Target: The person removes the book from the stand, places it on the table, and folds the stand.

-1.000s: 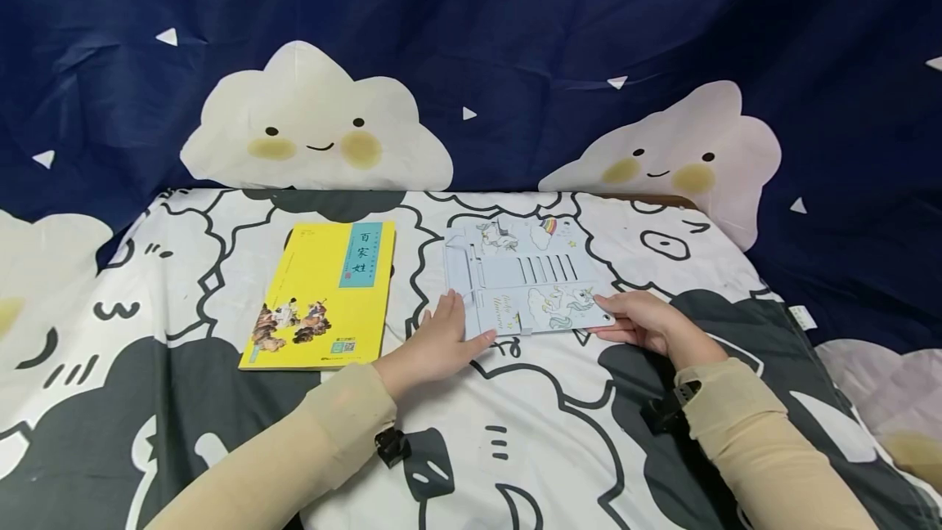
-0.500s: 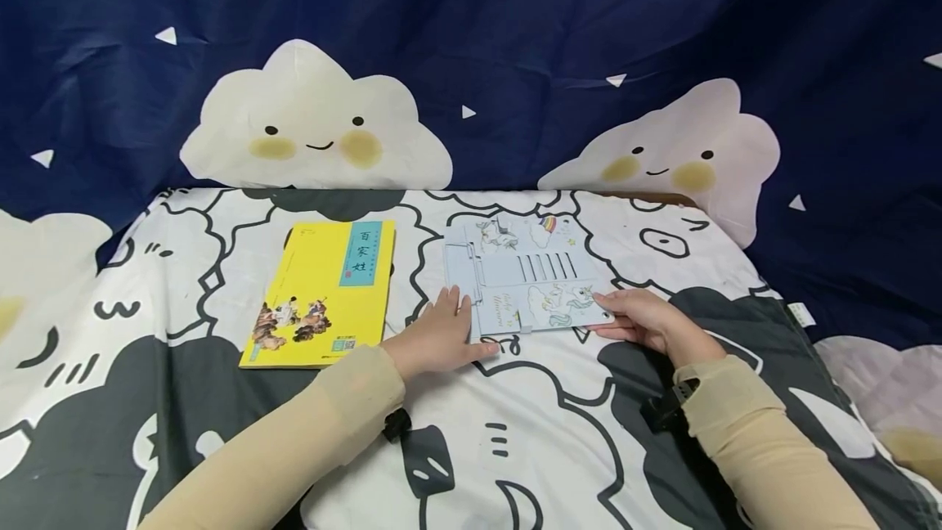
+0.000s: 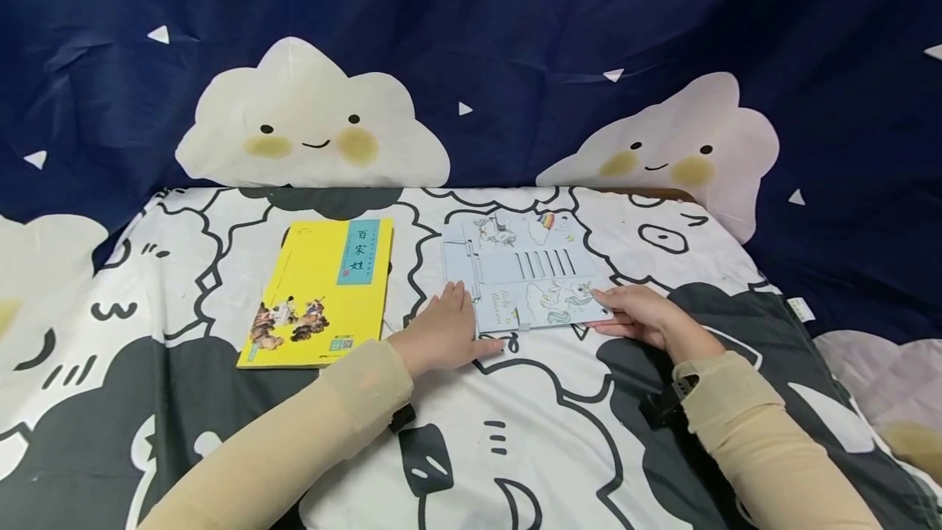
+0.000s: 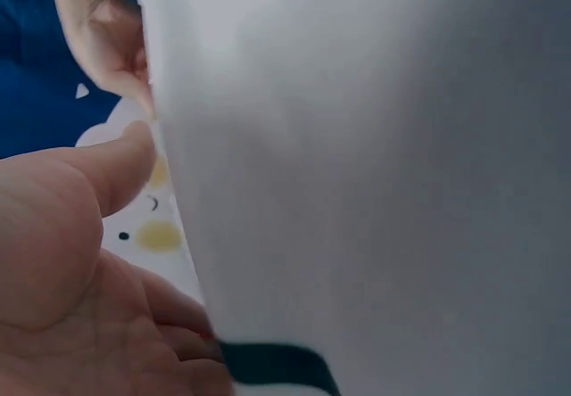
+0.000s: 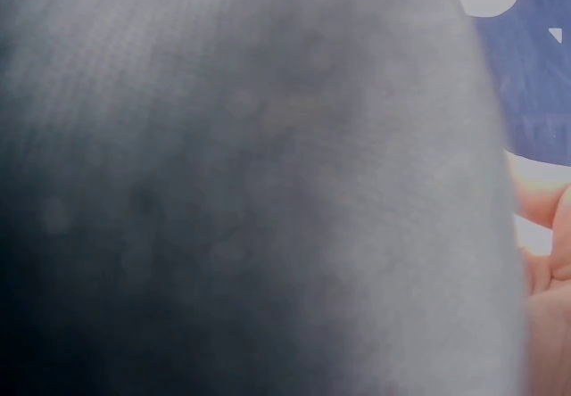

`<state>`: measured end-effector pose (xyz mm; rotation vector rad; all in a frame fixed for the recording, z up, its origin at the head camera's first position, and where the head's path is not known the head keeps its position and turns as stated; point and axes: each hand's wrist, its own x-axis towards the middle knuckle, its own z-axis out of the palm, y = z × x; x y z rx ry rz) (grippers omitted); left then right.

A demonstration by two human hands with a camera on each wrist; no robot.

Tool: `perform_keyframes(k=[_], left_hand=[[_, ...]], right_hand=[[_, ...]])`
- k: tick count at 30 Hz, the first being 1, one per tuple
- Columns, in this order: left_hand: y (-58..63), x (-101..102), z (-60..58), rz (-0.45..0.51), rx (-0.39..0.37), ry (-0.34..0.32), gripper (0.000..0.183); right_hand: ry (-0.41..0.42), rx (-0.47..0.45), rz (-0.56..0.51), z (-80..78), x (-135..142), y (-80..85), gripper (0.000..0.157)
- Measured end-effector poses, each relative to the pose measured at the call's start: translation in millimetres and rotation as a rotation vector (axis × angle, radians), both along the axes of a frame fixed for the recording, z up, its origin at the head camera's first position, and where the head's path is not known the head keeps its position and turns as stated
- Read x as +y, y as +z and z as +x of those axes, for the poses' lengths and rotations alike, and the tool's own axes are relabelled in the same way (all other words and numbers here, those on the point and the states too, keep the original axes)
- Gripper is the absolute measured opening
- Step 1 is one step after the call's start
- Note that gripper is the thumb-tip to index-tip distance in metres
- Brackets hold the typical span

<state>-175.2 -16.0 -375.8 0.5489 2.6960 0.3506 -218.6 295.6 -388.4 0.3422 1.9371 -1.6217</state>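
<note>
A flat, light-blue folding book stand (image 3: 500,268), printed with unicorns and a rainbow, lies on the cloth in the head view. My right hand (image 3: 642,319) pinches its near right corner, thumb on top and fingers underneath. At the near left corner, my left hand (image 3: 441,330) rests with straight fingers along the edge, thumb stretched out to the right. The left wrist view shows my left hand (image 4: 80,244) with its thumb extended and part of my right hand (image 4: 98,44) beyond. Only a sliver of my right hand (image 5: 546,253) shows in the right wrist view; blurred cloth hides the rest.
Left of the stand lies a yellow book (image 3: 316,293) with a blue title panel. A black-and-white cartoon cloth (image 3: 545,424) covers the table. Behind hangs a dark blue curtain (image 3: 500,23) with smiling clouds.
My left hand has shifted slightly right and its fingers lie flatter along the stand's left edge. The right hand keeps its hold at the corner. The stand stays practically in place.
</note>
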Motion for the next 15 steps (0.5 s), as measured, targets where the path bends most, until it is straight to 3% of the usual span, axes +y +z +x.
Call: perform_keyframes(k=[9, 15], left_hand=[[-2.7, 27, -15.0, -0.026, 0.041, -0.019, 0.101], [-1.2, 36, -21.8, -0.041, 0.023, 0.013, 0.097]], right_hand=[[-0.013, 0.004, 0.004, 0.7, 1, -0.2, 0.053], [-0.006, 0.01, -0.003, 0.8, 0, 0.6, 0.052]])
